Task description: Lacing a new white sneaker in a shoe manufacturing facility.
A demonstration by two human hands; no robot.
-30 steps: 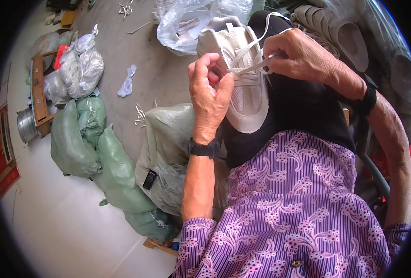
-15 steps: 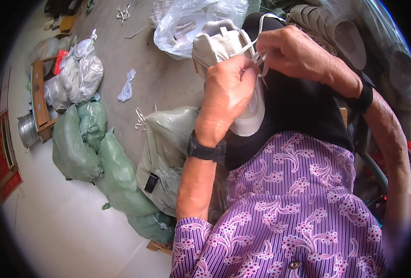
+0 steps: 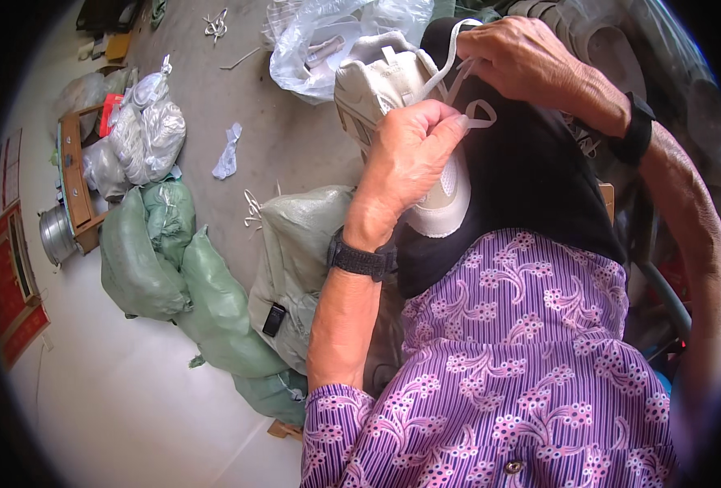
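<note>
An off-white sneaker (image 3: 383, 80) rests across my black-clad lap, its toe pointing toward me and its heel end away. My left hand (image 3: 416, 153) lies over the middle of the shoe, thumb and forefinger pinched on a white shoelace (image 3: 438, 79); a small loop of lace sticks out to the right of the fingertips. Up and to the right, my right hand (image 3: 516, 58) is closed on another stretch of lace, with a strand running down toward the left fingers. Part of the shoe's lacing is hidden behind my left hand.
A clear plastic bag (image 3: 304, 65) sits just beyond the shoe. Several more shoes (image 3: 612, 50) lie at the upper right. Filled green sacks (image 3: 145, 260) and a pale sack (image 3: 304, 220) stand on the left. Lace bundles (image 3: 216, 26) and a plastic scrap (image 3: 228, 153) lie on the floor.
My hands have moved apart: the right hand went up and slightly right. A lace loop now shows at my left fingertips.
</note>
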